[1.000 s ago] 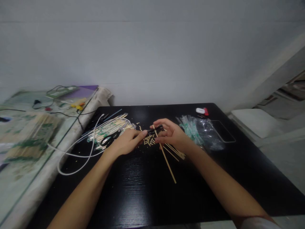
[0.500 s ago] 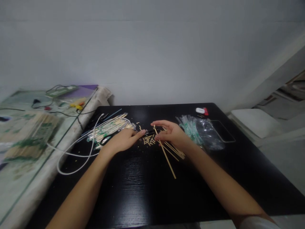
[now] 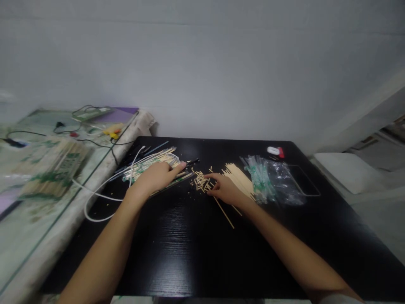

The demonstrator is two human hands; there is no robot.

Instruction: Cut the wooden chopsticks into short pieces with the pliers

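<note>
My left hand (image 3: pixel 156 177) lies palm down on a pile of wrapped wooden sticks (image 3: pixel 148 164) at the table's back left, fingers stretched toward the right. A black cutting tool (image 3: pixel 191 161) lies just beyond its fingertips. My right hand (image 3: pixel 223 188) rests flat on the black table (image 3: pixel 190 253), fingertips touching a small heap of short cut stick pieces (image 3: pixel 200 181). One long bare stick (image 3: pixel 225 214) runs out from under that hand toward me. A bundle of bare sticks (image 3: pixel 238 177) lies right behind it.
Crumpled clear and green wrappers (image 3: pixel 268 179) lie to the right, with a white and red item (image 3: pixel 274 150) behind them. A white cable (image 3: pixel 95 198) loops at the left. A glass-topped side table (image 3: pixel 38 219) carries stick bundles (image 3: pixel 50 173) and wires.
Both hands lowered to the table. The right hand let go of the black tool and the stick; the tool now lies on the table. The left hand moved left onto the wrapped pile.
</note>
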